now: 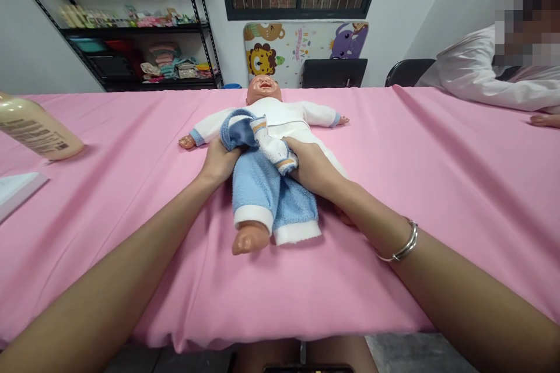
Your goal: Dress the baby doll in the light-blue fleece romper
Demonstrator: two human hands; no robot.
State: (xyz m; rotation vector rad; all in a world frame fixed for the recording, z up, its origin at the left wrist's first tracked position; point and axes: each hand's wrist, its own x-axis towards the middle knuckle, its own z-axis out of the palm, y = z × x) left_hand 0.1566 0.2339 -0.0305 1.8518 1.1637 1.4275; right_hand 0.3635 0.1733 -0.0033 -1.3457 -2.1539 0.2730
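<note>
Doll (266, 106): lies face up on the pink tablecloth (131, 186), head away from the wearer.
Blue trousers (262, 189): on the doll's legs, waistband bunched at the hips between both hands.
Left hand (220, 161): fingers clamped on the waistband's left side.
Right hand (312, 167): fingers closed on the folded-over waistband's right side; bracelet (402, 247) at wrist.
Bare foot (248, 239): protrudes from one cuff.
Bottle (37, 128): well apart, far left.

A pink cloth (394, 186) covers the worktop. The baby doll (266, 122) wears a white top and light-blue fleece trousers (262, 192) with white cuffs. The lotion bottle (37, 128) is cream-coloured.
</note>
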